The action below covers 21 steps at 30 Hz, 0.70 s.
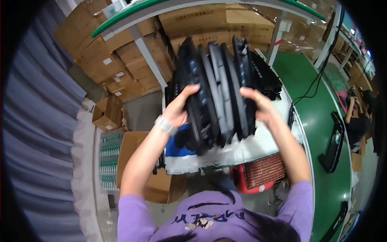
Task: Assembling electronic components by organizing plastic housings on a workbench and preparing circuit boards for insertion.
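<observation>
A wall of stacked brown cardboard boxes [121,52] fills the far side of the scene, behind a white frame with a green-edged shelf [133,16]. To the right runs a long green conveyor belt [322,121], carrying a flat black panel [332,141]; another person's arm [350,107] reaches in at its far edge. Below the hands lies a white-topped table [250,149], with more black parts [266,80] heaped at its far end. An open cardboard box [135,161] stands on the floor to the left, and a red stool with a brick-patterned seat [262,173] sits under the table.

The person, in a purple shirt, holds a bundle of black and grey plastic frames [219,92] upright in the air above the table, the pieces standing on edge, side by side. The left hand [179,109], a pale band at its wrist, presses the bundle's left face, and the right hand [258,105] presses its right face; each grip is clamped on the frames.
</observation>
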Available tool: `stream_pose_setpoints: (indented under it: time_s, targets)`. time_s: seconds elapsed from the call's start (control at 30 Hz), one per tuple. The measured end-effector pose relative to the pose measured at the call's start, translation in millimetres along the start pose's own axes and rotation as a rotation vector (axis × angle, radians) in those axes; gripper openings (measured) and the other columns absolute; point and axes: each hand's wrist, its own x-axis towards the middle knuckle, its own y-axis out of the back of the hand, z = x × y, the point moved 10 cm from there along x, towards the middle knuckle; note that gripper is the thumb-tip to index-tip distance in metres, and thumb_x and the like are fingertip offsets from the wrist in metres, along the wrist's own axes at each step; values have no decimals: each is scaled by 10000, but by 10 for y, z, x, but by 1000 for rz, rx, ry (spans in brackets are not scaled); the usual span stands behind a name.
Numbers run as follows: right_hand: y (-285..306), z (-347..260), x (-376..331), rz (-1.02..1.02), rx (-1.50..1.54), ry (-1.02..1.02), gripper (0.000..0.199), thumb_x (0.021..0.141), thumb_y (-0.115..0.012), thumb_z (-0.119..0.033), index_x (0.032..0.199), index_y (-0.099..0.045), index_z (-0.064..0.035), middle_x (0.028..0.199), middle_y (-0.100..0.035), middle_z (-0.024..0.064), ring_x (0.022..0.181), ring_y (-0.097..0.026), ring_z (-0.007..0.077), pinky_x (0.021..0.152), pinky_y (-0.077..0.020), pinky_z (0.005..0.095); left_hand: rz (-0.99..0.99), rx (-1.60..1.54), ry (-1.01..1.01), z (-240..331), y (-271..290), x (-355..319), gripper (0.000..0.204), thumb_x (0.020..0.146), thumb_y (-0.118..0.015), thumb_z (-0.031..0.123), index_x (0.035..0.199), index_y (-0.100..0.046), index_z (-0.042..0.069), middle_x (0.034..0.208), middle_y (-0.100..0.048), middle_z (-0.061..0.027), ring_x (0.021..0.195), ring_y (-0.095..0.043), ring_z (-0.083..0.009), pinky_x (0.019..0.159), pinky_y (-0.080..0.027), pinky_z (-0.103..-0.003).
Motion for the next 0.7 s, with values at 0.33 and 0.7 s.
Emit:
stream_pose_setpoints:
  time_s: [0.33, 0.7]
  targets:
    - [1241, -740, 1699, -132, -15, -156, 392, 744, -739, -263, 1021, -608, -18, 936, -663, 87, 785, -659, 178, 716, -564, 355, -7, 30, 19, 101, -474, 2175, 196, 817, -627, 201, 919, -591, 36, 846, -658, -83, 749, -659, -213, 744, -562, -389]
    - [1314, -968, 1989, -8, -323, -165, 582, 736, -747, -206, 1169, -468, 64, 926, -633, 122, 746, -659, 197, 633, -578, 320, 344, 321, 108, 169, 37, 2748, 209, 804, -622, 149, 950, -599, 1, 873, -666, -92, 730, -664, -220, 674, -569, -360]
